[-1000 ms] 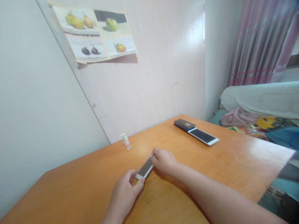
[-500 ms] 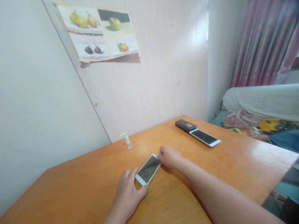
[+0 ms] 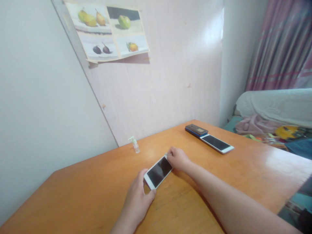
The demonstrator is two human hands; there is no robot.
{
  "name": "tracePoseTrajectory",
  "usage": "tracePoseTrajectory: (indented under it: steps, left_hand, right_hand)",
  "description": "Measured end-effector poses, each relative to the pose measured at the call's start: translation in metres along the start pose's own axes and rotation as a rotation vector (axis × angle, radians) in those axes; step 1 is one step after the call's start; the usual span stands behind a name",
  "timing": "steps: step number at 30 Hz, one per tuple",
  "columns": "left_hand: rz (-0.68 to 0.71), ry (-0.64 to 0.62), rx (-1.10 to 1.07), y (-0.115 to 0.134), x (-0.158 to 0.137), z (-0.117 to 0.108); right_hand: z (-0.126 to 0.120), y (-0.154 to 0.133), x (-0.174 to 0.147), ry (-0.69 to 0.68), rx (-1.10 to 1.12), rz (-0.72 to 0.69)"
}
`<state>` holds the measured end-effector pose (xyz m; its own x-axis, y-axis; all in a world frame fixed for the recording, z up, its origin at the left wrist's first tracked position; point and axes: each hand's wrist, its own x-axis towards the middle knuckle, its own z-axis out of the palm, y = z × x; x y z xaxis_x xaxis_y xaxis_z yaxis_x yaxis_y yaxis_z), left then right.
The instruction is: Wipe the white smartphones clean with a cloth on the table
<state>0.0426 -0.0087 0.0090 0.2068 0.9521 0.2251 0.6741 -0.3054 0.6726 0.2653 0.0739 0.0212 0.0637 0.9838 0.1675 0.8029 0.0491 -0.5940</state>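
A white smartphone (image 3: 159, 172) with a dark, glossy screen lies face up and slanted at the near middle of the table. My left hand (image 3: 138, 196) grips its near end, thumb on one edge and fingers on the other. At the far end, my right hand (image 3: 177, 159) has its fingers pinched together at the phone's top corner. A small pale bit shows by those fingertips, too small to name. Beyond the phone stands a small clear pump bottle (image 3: 136, 146) with a pale green top.
On the wooden table (image 3: 92, 191), a larger white device with a dark screen (image 3: 216, 143) lies at the right, touching a brown and blue stack (image 3: 196, 130). The wall behind carries a fruit poster (image 3: 107, 32). A cluttered bed or sofa (image 3: 273, 107) lies beyond the table's right edge.
The phone has turned slightly and its near end looks a little raised, its screen reflection darker. Both hands moved slightly with it. The camera view shifted a little.
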Motion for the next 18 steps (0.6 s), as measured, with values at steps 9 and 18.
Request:
tracePoseTrajectory:
  steps: [9,18]
  left_hand:
    - [-0.021,0.035,-0.084,0.004,0.000,0.004]
    - [-0.029,0.065,-0.044,0.013,-0.003,0.001]
  right_hand:
    - [-0.015,-0.016,-0.011,0.120,0.085,-0.015]
    - [-0.007,-0.048,-0.051,-0.022,0.060,-0.327]
